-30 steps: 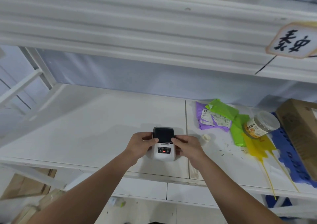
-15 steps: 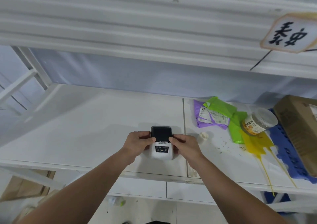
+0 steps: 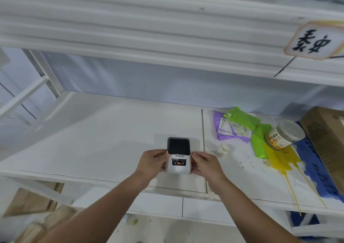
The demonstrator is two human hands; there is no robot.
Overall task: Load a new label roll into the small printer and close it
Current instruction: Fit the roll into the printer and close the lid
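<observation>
A small white label printer (image 3: 178,165) with a dark grey lid (image 3: 178,145) stands near the front edge of the white shelf (image 3: 96,140). Its front panel shows a small red light. My left hand (image 3: 152,161) grips the printer's left side and my right hand (image 3: 204,163) grips its right side, fingertips up by the lid's lower corners. Whether the lid is fully shut I cannot tell. A small whitish roll-like lump (image 3: 223,148) lies on the shelf just right of my right hand.
To the right lie purple and green mailer bags (image 3: 240,125), a clear jar on its side (image 3: 284,134), a yellow bag (image 3: 281,158), a blue plastic piece (image 3: 312,161) and a cardboard box (image 3: 327,138). An upper shelf (image 3: 149,28) overhangs the space.
Both hands stay on the printer's sides. Their thumbs have slid down from the lid's lower edge, leaving the dark lid fully exposed. The printer has not moved on the shelf.
</observation>
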